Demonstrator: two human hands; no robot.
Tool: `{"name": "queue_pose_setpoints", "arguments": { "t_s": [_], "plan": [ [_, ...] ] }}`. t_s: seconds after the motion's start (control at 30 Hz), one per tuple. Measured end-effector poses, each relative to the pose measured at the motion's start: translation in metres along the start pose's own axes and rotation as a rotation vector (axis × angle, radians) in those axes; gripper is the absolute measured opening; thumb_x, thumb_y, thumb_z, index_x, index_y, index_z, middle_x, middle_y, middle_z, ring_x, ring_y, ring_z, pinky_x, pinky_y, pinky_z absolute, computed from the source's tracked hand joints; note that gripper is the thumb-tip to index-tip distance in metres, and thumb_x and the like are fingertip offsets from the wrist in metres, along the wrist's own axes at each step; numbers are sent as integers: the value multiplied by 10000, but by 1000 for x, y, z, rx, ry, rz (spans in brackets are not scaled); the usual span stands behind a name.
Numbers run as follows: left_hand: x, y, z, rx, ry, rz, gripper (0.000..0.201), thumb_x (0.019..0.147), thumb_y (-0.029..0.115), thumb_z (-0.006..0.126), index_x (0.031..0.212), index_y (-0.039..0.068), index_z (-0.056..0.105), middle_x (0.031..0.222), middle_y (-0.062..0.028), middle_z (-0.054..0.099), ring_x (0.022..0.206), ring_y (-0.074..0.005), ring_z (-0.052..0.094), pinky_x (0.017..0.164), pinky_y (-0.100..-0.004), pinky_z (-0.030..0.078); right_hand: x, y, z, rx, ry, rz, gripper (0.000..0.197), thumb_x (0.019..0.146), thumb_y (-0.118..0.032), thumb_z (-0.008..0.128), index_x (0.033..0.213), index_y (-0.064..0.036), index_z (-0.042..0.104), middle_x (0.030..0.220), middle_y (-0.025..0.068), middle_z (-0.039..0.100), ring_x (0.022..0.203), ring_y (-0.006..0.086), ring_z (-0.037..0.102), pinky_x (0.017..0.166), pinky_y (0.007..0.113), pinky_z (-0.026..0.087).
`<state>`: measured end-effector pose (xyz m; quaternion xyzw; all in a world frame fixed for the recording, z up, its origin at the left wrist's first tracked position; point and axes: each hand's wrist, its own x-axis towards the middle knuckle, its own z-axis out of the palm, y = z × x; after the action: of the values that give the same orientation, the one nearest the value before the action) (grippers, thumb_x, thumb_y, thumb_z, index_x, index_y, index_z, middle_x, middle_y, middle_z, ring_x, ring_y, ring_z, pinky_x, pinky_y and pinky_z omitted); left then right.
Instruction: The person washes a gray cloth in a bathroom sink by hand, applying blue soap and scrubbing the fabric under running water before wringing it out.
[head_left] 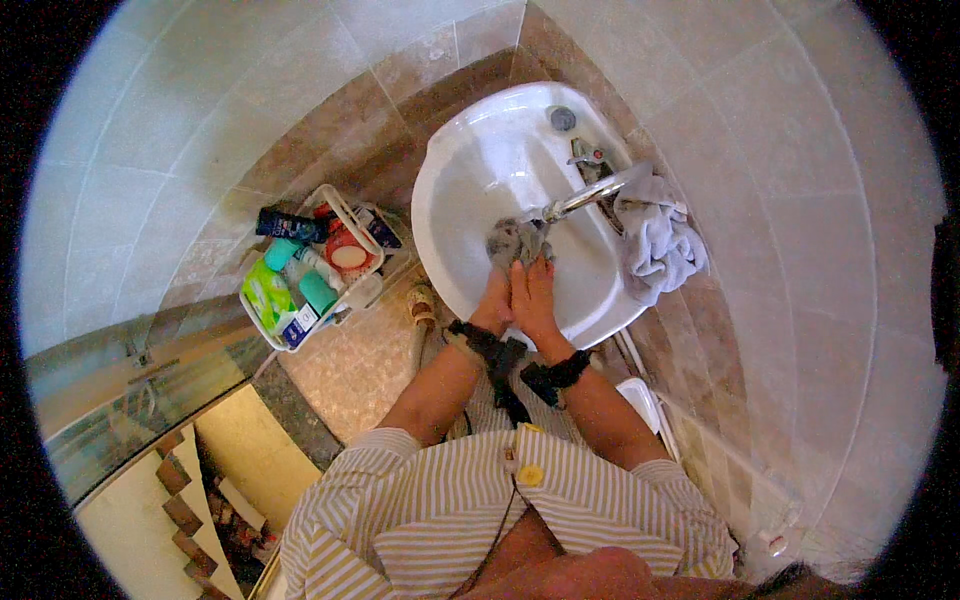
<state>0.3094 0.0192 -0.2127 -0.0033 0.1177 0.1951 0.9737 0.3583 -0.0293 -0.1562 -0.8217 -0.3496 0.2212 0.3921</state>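
Note:
Over the white washbasin (450, 180), a wet-looking grey cloth (512, 243) is bunched under the spout of the metal tap (595, 195). My left hand (495, 302) and my right hand (535, 298) are side by side, almost touching, with their fingers on the near side of this cloth. Both hands grip it; some fingertips are hidden in its folds. Black bands circle both my wrists. Whether water is running from the spout is hard to make out.
A grey towel (662, 245) hangs over the basin's right edge by the wall. On the left stands a white rack (375, 262) with bottles and colourful packages. Beside the basin's lower right are pipes and a small white container (640, 402). A glass-edged partition (150, 385) lies at lower left.

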Motion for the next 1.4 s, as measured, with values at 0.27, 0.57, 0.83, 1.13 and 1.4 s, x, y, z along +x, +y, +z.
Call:
{"name": "queue_pose_setpoints", "arguments": {
  "t_s": [0.27,0.57,0.83,1.13,1.4],
  "plan": [
    [-24,-9,51,54,114,-42,347,900,246,441,1177,40,472,1089,-85,555,974,-199,542,885,-346,436,41,42,-41,834,-56,628,462,919,-361,332,1194,-4,430,1173,153,498,1117,314,442,960,453,321],
    [-31,40,63,-67,178,105,335,874,213,469,1151,24,473,1164,-130,515,1058,-285,501,923,-423,411,7,59,-89,733,-98,101,429,831,-348,477,1129,-40,483,1172,124,506,1099,265,468,935,400,374],
    [-29,28,85,107,88,184,398,893,270,441,1223,48,432,1169,-112,512,1048,-236,507,903,-389,421,0,35,5,1371,-64,305,413,846,-348,462,1154,-73,471,1147,87,507,1057,234,460,957,365,337],
    [5,14,6,1416,333,334,366,887,285,428,1158,43,468,1107,-107,528,1053,-234,482,912,-390,385,28,22,20,-72,-118,-295,405,873,-335,431,1198,-95,430,1188,71,459,1053,199,433,968,321,318],
    [26,25,5,1509,294,211,313,864,248,438,1086,38,501,1070,-127,531,1022,-253,486,900,-393,382,10,38,39,686,-228,239,445,903,-277,366,1306,-93,323,1314,67,370,1205,223,337,1020,358,258]
  ]
}}
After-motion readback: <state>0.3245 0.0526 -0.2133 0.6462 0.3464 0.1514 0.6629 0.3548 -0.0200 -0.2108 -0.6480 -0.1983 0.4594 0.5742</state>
